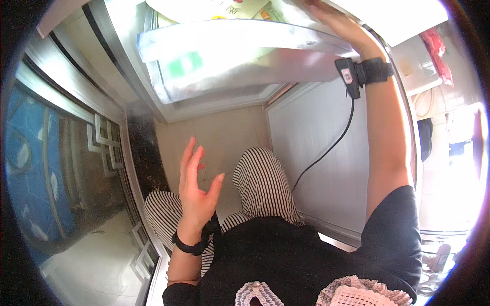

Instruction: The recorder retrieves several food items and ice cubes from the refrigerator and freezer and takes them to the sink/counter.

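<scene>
My left hand (199,187) is raised over the floor tiles beside my striped trouser leg, fingers apart, holding nothing. Reaching up at the top right, my right hand (333,19) lies near the right end of a clear plastic drawer (249,30), which juts from what looks like a refrigerator compartment. Its fingertips are blurred and cut by the picture's rim, so its grip is unclear. Inside the drawer are a pale bag or package with writing (229,9) and a smaller printed packet (270,13). A green patch (185,64) shows on or through the drawer's front.
An open light-grey appliance door (317,145) stands right of my knees, a black cable hanging before it. On the left is a glass-paned sliding door (103,183) with a metal frame. Tiled floor (214,134) lies below the drawer. A red packet or cloth (436,53) hangs at far right.
</scene>
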`<state>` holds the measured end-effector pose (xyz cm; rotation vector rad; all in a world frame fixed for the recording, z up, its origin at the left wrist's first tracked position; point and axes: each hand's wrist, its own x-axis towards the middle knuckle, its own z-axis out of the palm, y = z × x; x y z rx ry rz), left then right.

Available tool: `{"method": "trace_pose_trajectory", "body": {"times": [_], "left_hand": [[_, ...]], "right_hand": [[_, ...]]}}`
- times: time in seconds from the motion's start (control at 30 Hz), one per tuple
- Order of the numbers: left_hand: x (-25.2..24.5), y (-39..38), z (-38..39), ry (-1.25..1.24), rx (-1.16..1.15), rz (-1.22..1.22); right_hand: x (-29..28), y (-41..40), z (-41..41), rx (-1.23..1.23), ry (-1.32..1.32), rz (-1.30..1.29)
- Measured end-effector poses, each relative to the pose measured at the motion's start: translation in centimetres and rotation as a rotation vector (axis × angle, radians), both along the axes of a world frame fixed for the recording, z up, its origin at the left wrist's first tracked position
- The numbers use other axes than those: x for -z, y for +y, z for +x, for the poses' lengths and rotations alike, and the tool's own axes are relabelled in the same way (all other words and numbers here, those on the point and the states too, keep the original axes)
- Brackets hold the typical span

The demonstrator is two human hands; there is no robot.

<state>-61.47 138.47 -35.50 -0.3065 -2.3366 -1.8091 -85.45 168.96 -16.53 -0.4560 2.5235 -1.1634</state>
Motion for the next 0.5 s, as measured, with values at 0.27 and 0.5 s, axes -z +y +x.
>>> {"method": "trace_pose_trajectory", "body": {"times": [0.27, 0.5], "left_hand": [[-0.3, 0.6, -0.3, 0.039, 0.021, -0.046], [-0.2, 0.5, 1.0, 0.045, -0.031, -0.025]], "right_hand": [[0.9, -4.9, 2.7, 0.037, 0.568, 0.218], [-0.3, 0.9, 5.5, 0.582, 0.625, 0.635]]}}
